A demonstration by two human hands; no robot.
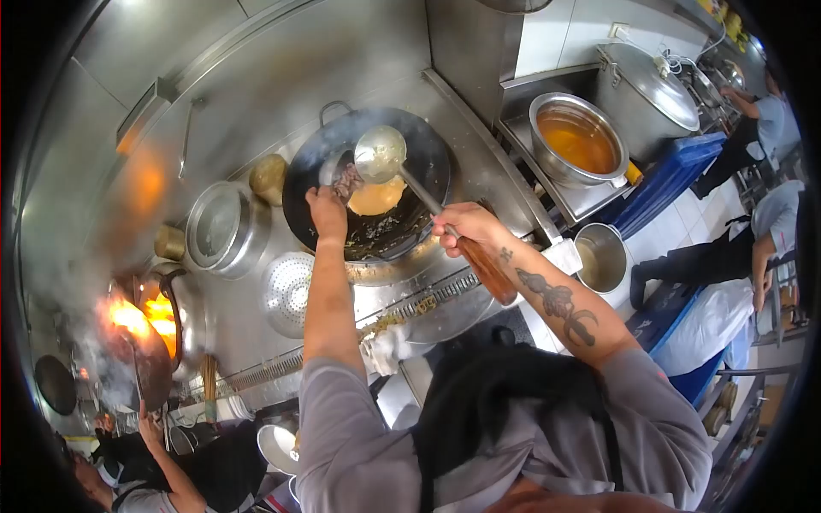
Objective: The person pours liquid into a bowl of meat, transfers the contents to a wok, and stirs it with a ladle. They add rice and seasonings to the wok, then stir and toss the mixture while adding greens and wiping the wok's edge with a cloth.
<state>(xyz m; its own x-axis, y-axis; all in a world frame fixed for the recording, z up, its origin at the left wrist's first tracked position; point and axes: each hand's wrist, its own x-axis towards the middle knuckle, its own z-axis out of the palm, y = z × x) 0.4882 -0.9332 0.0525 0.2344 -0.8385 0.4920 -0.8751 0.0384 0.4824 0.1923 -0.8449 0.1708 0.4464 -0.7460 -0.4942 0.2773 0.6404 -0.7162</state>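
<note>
A black wok (304,192) sits on the steel range, with a yellow beaten-egg mass (376,199) in it and pale bits below that. Over the wok's left side, my left hand (327,214) is closed on the rim of a small metal bowl (333,164), tilted, with dark meat pieces (349,181) at its mouth. My right hand (469,229) grips the wooden handle of a ladle (380,156). Its round head hangs above the egg, close to the meat. My left fingers partly hide the bowl.
To the left are a perforated strainer (288,293), a metal pot (218,227) and a flaming wok (152,355) tended by another person (162,462). At right stand a pot of orange liquid (579,141), a lidded stockpot (650,90) and an empty bucket (601,258). More people work beyond.
</note>
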